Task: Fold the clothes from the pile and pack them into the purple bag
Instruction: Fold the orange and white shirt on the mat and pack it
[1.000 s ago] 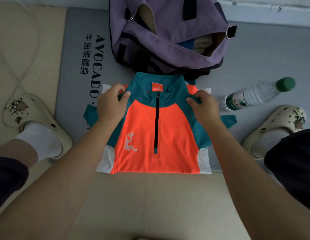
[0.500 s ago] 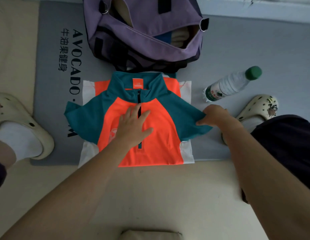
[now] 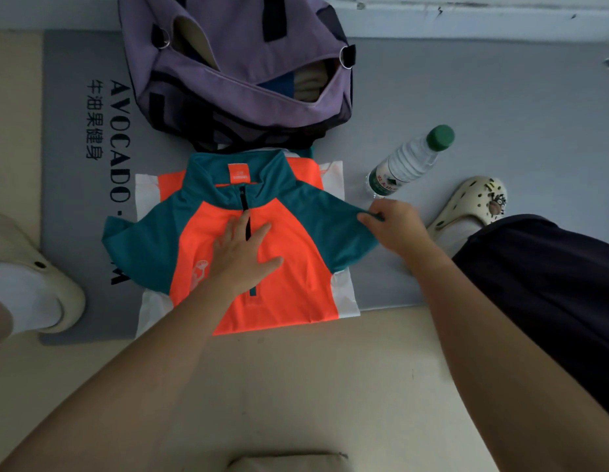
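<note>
Green-capped water bottle point(image 3: 409, 163) lying on grey mat point(image 3: 500, 114); perhaps beige cloth point(image 3: 289, 463) nearby.

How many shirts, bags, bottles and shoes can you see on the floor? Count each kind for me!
Shirts: 1, the orange and teal shirt
Bags: 1, the purple bag
Bottles: 1, the water bottle
Shoes: 2, the left clog and the right clog
Total: 5

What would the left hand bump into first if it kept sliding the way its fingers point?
Probably the shirt's teal collar. The left hand lies flat on the orange shirt, its fingers pointing up along the zip; beyond the collar sits the purple bag.
</note>
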Demonstrator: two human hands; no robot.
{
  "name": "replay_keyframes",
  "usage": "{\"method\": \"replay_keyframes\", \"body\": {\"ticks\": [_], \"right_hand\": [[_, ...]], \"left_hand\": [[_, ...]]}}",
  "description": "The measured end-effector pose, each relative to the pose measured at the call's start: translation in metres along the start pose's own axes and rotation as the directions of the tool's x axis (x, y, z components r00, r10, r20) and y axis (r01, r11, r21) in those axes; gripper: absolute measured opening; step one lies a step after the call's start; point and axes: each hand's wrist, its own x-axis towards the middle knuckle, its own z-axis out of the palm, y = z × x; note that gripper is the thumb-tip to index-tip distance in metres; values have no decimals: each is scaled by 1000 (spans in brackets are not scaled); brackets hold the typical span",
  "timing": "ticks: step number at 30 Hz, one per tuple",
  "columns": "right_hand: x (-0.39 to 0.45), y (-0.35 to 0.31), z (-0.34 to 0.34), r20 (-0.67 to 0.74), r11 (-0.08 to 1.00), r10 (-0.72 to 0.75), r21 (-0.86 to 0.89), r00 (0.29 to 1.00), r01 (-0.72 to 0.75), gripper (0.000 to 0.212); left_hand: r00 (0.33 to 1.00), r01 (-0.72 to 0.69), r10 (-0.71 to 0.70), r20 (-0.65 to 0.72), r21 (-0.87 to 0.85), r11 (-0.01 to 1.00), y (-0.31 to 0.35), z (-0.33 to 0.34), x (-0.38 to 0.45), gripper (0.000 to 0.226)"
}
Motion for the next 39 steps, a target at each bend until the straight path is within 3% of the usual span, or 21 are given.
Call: {"method": "replay_keyframes", "body": {"ticks": [3, 7, 9, 12, 14, 16, 17, 18, 20, 22, 24, 26, 27, 29, 31, 33, 36, 39], "right_hand": [[-5, 10, -6, 189, 978, 69, -207, 979, -29, 20], [-9, 20, -5, 365, 884, 227, -467, 903, -34, 42], [-11, 20, -5, 358, 883, 225, -469, 906, -34, 43], [-13, 12, -6, 313, 941, 128, -339, 941, -15, 32], [-14, 5, -9, 300, 960, 118, -280, 947, -31, 26], [-15, 0, -14, 376, 957, 209, -270, 903, -109, 28], [-16, -4, -15, 458, 955, 273, -233, 846, -182, 32], [-18, -9, -16, 563, 948, 311, -133, 766, -288, 36], [-21, -23, -16, 726, 821, 254, 187, 639, -540, 35], [-21, -38, -12, 802, 607, 88, 427, 590, -671, 35], [-18, -50, -9, 803, 510, -2, 513, 596, -690, 44], [-13, -56, -4, 742, 549, 67, 531, 668, -645, 44], [-10, -56, -1, 685, 597, 120, 529, 719, -604, 40], [-5, -53, 4, 551, 716, 185, 492, 813, -496, 26], [2, -51, 10, 404, 824, 174, 440, 898, -357, 16], [10, -49, 16, 276, 917, 101, 346, 956, -197, 26], [22, -47, 26, 274, 989, -23, 147, 961, -18, 43], [34, -45, 32, 328, 999, -19, -24, 944, 28, 42]], "left_hand": [[1000, 16, -16, 2, -28, 999, 3, -1, 0, 77], [999, 33, -32, 21, -55, 998, 5, -4, 0, 77], [999, 25, -23, 28, -77, 997, 4, -4, 0, 77], [998, 41, -35, 54, -126, 991, 4, -4, -1, 75], [999, 46, -46, 4, -130, 990, 10, -3, -4, 73], [988, -27, -2, -152, -187, 982, 24, -1, -10, 61], [981, -70, 13, -194, -292, 954, 33, -1, -14, 52], [989, -74, 3, -149, -469, 880, 43, -3, -18, 46], [988, 88, 57, 146, -816, 571, 66, -9, -28, 58], [921, 276, 197, 336, -920, 277, 79, -10, -34, 87], [873, 380, 304, 381, -923, 67, 79, -2, -35, 96], [880, 425, 270, 392, -902, -75, 74, 2, -35, 78], [895, 423, 200, 398, -901, -101, 72, 4, -34, 61], [912, 410, 5, 410, -911, -42, 67, 7, -28, 35], [915, 384, -150, 374, -922, 46, 59, 10, -20, 27], [929, 334, -203, 308, -936, 108, 52, 9, -12, 22], [952, 235, -258, 164, -932, 276, 44, 5, -7, 14], [942, 247, -295, 160, -926, 285, 35, 8, -8, 13]]}}
